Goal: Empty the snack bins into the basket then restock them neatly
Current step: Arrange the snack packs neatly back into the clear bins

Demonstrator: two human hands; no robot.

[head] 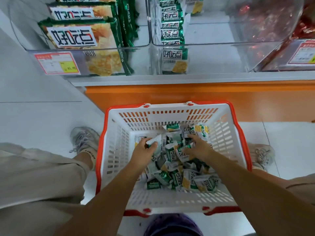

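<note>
A white basket (117, 150) with an orange rim stands on the floor below the shelf, holding a loose pile of several small green-and-white snack packets (180, 178). Both my hands are down inside it. My left hand (142, 151) pinches a small packet (154, 141) at the pile's left side. My right hand (199, 147) curls its fingers round a packet (183, 153) near the pile's middle. Above, the middle clear bin (213, 55) holds one neat row of the same packets (172, 31) along its left side.
The left clear bin (56, 50) holds large green snack bags (80, 36) and carries a red price tag (57, 63). At the right is a bin of red-wrapped snacks (272, 23). An orange shelf base (187, 96) is behind the basket. My shoes flank it.
</note>
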